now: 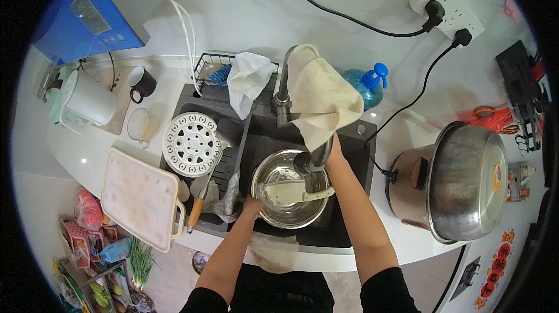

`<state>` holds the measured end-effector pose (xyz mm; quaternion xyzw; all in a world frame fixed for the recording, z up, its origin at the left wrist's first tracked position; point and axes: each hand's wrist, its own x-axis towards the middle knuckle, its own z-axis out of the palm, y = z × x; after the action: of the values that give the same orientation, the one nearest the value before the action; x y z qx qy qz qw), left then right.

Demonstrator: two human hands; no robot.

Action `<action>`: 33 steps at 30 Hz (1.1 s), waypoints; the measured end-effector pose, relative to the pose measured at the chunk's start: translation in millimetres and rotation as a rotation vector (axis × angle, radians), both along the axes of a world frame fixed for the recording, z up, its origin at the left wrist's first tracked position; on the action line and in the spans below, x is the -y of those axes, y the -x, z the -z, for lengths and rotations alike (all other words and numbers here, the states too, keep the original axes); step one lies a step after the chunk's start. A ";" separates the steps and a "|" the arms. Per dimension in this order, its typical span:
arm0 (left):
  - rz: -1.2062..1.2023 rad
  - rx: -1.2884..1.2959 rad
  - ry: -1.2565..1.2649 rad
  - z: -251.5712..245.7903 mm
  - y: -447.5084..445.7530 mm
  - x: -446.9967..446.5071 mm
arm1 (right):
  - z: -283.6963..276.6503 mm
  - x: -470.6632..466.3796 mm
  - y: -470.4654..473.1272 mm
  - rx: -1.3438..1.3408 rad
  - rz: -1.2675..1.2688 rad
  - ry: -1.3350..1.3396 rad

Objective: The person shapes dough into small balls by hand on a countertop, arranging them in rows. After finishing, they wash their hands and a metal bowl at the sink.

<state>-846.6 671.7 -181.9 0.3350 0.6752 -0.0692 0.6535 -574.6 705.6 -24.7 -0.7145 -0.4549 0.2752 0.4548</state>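
A shiny metal bowl [290,219] stands in the right basin of the dark sink [358,138], under the faucet [321,155]. Across the bowl lies a pale green-handled knife or cleaver [286,191], its handle over the right rim. My left hand [254,207] is at the bowl's lower left rim; its fingers are partly hidden. My right hand [335,149] reaches up behind the faucet head, where the faucet and a cream cloth [327,90] hide its fingers. The cloth drapes over the faucet's neck.
A white perforated steamer plate [192,144] and a wooden-handled spatula [196,212] rest on the left basin. Left of the sink lies a cutting board [139,199]. A blue pump bottle [369,86] stands behind. An upturned metal basin covers a cooker [408,186] at right.
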 end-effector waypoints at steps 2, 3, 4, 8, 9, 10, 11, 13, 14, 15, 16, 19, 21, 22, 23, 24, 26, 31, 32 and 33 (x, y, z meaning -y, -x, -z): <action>0.016 -0.092 0.033 5.8 -0.8 -1.4 | 2.1 3.9 2.7 0.039 0.007 -0.004; 0.002 -0.144 0.059 7.5 -2.1 -1.3 | 1.6 6.7 4.1 0.056 0.014 0.008; -0.019 -0.181 0.076 8.2 -3.0 -1.3 | 0.2 10.8 5.4 0.066 0.026 0.044; -0.109 -0.053 0.012 -2.9 -2.9 1.6 | -7.4 35.9 14.0 -0.023 0.027 0.057; -0.135 -0.020 0.031 -9.1 -3.1 1.4 | -7.6 41.6 19.3 -0.244 0.130 0.060; -0.164 0.007 0.028 -17.2 -4.2 3.4 | -6.6 48.3 28.1 -0.464 0.215 -0.022; -0.148 0.099 -0.086 -26.7 -6.7 6.0 | -4.7 53.4 37.2 -0.684 0.297 -0.108; -0.087 0.244 -0.364 -52.7 -16.3 22.7 | -0.3 66.0 56.8 -1.208 0.388 -0.201; -0.201 0.355 -0.383 -65.0 -30.2 30.5 | 3.0 69.8 66.4 -1.322 0.381 -0.244; -0.314 0.422 -0.361 -77.2 -46.0 37.9 | 6.7 72.5 75.6 -1.471 0.534 -0.205; -0.425 0.627 -0.224 -87.7 -60.0 38.8 | 10.8 71.6 81.8 -1.621 0.482 -0.332; -0.623 0.978 0.083 -108.9 -92.2 32.0 | 21.1 67.9 95.0 -1.891 0.450 -0.485; -0.509 0.956 -0.064 -111.9 -104.1 22.3 | 25.7 64.0 98.7 -1.805 0.523 -0.461; -0.439 0.868 -0.053 -109.0 -105.6 14.2 | 27.8 61.6 100.7 -1.773 0.459 -0.531; -0.437 0.903 0.010 -102.9 -108.6 3.6 | 29.4 60.4 102.0 -1.768 0.497 -0.478; -0.458 0.914 0.105 -94.1 -112.9 -8.7 | 31.3 58.6 103.3 -1.756 0.476 -0.479; -0.530 0.912 0.259 -73.6 -119.6 -25.2 | 35.6 57.4 105.2 -1.797 0.566 -0.442; -0.410 0.966 0.411 -23.6 -133.1 -44.5 | 54.9 58.9 107.0 -1.563 0.546 -0.387; -0.412 0.937 0.417 -17.3 -136.1 -41.1 | 60.1 59.3 107.8 -1.502 0.499 -0.408; -0.414 0.909 0.422 -12.0 -137.8 -40.8 | 65.0 60.3 109.5 -1.137 0.537 -0.204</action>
<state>-708.8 712.5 -170.0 0.0526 0.3478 0.0790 0.9327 -684.0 645.3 -89.6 -0.4990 0.0287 0.4432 0.7441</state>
